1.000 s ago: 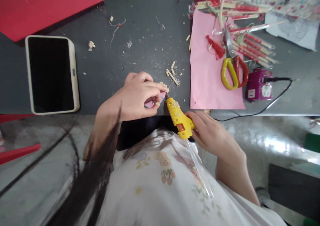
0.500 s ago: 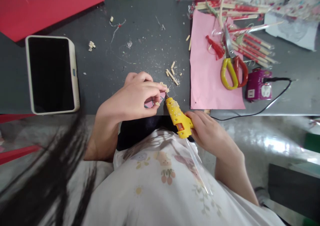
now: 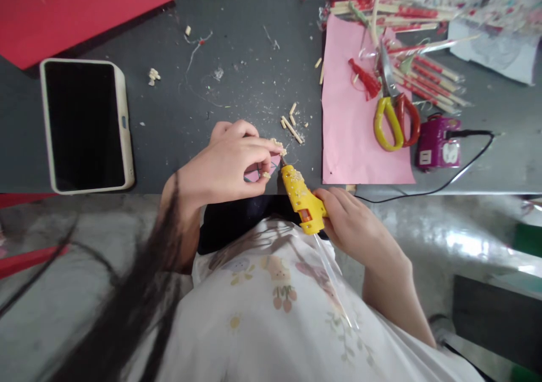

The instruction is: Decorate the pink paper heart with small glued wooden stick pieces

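My right hand (image 3: 353, 218) is wrapped round the handle of a yellow glue gun (image 3: 302, 198), with a clear glue stick (image 3: 336, 283) trailing out of its back. The gun's tip meets a cluster of small pale wooden pieces (image 3: 278, 146) near the table's front edge. My left hand (image 3: 224, 165) lies over a small pink piece with dark lines (image 3: 254, 175), its thumb and fingers curled in on the piece and the wooden bits at its edge. Much of that pink piece is hidden under the hand. Short cut sticks (image 3: 292, 130) lie just beyond.
At left are a phone-like device (image 3: 84, 125) and a red sheet (image 3: 80, 12). To the right, scissors (image 3: 396, 119) and a red tassel (image 3: 367, 80) rest on pink paper (image 3: 347, 145), beside a purple box (image 3: 439, 143) with a black cable and several wrapped sticks (image 3: 427, 83).
Both hands and the glue gun hold nearly the same place. Strands of dark hair at the lower left have swung to the right, across the left forearm.
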{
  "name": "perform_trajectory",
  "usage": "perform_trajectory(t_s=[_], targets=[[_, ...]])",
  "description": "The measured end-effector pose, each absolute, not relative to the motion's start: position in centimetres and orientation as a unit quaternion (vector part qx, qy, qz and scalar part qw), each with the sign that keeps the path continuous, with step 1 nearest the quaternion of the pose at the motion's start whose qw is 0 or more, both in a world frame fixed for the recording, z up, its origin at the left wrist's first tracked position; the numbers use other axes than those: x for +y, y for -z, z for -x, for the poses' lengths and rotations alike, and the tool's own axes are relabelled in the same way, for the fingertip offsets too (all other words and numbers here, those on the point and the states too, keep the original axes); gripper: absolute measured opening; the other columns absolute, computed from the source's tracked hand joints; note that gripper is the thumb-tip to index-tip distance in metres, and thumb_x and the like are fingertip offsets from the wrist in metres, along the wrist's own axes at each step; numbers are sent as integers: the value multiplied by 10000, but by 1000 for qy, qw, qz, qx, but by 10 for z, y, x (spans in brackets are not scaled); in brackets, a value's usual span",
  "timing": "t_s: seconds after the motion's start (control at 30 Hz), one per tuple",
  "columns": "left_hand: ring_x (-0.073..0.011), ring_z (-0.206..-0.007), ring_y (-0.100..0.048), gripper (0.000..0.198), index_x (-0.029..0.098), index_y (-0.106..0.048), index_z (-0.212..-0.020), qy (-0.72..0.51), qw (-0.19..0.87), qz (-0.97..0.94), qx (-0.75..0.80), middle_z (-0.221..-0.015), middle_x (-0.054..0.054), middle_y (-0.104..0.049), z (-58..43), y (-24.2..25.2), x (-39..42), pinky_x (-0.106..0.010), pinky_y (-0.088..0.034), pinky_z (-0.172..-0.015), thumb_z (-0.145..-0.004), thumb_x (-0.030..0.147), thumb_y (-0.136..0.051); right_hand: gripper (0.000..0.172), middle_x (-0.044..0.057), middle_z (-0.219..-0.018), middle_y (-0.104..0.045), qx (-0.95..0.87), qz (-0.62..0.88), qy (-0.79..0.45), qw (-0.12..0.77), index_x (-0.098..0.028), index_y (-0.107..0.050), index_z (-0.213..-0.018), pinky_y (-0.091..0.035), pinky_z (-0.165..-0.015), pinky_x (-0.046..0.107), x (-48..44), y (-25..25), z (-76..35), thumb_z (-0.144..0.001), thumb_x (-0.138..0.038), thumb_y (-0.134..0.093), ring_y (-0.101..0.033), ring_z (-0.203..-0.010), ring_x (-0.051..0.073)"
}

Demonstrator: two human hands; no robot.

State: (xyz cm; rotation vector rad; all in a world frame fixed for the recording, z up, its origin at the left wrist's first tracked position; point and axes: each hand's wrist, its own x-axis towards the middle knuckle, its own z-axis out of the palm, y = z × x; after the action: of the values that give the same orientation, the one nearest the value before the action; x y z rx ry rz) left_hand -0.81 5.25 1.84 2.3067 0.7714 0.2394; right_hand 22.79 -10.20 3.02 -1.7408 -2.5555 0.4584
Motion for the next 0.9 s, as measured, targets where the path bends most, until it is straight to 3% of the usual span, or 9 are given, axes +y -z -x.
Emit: perform_trajectory(t_s=[0.9], targets=[[-248, -1147, -500, 75, 244, -639, -714, -91, 348, -884, 297, -1267, 89, -682, 9, -18, 52, -476, -267, -1040, -759, 250, -579, 246, 118, -1003, -618, -807, 567, -164, 11, -136, -482, -1177, -510, -786, 380, -102, -30, -227, -946, -196, -421, -592, -888, 255]])
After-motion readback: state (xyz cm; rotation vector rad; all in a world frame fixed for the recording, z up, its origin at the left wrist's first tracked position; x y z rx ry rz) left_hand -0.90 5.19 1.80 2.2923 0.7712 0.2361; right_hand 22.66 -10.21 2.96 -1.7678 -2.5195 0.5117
